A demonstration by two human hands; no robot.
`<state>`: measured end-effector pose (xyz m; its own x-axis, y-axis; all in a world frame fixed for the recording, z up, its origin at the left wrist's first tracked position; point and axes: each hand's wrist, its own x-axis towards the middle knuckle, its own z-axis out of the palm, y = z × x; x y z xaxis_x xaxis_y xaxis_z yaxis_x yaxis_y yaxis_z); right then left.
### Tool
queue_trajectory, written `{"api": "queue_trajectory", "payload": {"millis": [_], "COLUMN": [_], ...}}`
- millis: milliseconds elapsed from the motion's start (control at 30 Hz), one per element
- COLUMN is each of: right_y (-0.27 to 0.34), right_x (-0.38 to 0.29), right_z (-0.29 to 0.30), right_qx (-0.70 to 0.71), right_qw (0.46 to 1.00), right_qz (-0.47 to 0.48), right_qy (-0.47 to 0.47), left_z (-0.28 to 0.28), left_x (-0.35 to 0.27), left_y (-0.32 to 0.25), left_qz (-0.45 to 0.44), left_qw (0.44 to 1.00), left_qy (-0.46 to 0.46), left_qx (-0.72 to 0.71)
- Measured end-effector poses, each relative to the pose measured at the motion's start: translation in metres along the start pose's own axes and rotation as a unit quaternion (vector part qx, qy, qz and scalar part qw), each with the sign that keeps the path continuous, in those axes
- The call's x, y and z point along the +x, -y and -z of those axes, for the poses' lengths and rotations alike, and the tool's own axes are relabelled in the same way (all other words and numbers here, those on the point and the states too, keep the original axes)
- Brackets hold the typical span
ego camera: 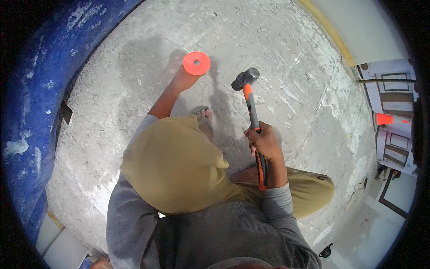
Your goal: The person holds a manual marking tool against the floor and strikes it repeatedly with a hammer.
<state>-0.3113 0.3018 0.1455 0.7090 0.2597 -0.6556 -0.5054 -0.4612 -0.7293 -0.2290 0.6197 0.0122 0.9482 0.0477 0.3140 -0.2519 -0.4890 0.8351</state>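
Observation:
An orange round hand guard (191, 69), likely that of a cold chisel, sits over my left hand (184, 80), which grips the tool beneath it. A grey metal striking end (197, 62) shows at the guard's centre; the shaft and tip below are hidden. My right hand (267, 141) is wrapped around the black and orange handle of a club hammer (251, 104). Its dark steel head points away from me, to the right of the guard and apart from it. Under both hands lies a rough, dusty grey floor (188, 27) with faint joint lines and chipped marks.
My bent knee (171, 161) and sandalled foot (205, 121) are between my arms. A paint-spattered blue sheet (30, 101) runs along the left. At the right are an orange and white traffic cone (386, 119), panelled boards (396, 87) and a small black object (326, 251) near the wall.

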Motion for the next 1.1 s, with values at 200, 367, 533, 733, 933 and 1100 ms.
{"api": "queue_trajectory", "payload": {"millis": [200,367,533,733,933,1100], "right_y": [0.067,0.142,0.09,0.057,0.103,0.11], "right_x": [-0.027,-0.039,0.02,0.02,-0.017,-0.004], "right_z": [0.013,0.005,-0.027,-0.026,0.0,-0.009], "right_qx": [0.064,0.157,0.026,-0.057,0.007,0.048], "right_qw": [0.991,0.95,0.968,0.996,0.99,0.975], "right_qz": [0.111,0.254,0.242,0.067,0.138,0.212], "right_qy": [-0.041,-0.087,-0.06,0.029,-0.028,-0.045], "left_z": [0.003,0.005,-0.007,-0.014,-0.004,-0.003], "left_x": [0.019,0.021,0.019,0.017,0.012,0.016], "left_y": [-0.022,-0.01,0.022,-0.015,0.004,-0.001], "left_qz": [0.164,0.19,0.071,0.076,0.054,0.083], "left_qw": [0.976,0.966,0.986,0.986,0.994,0.986], "left_qy": [0.145,0.163,0.132,0.128,0.098,0.137], "left_qx": [0.019,0.07,0.069,-0.079,0.013,0.055]}}
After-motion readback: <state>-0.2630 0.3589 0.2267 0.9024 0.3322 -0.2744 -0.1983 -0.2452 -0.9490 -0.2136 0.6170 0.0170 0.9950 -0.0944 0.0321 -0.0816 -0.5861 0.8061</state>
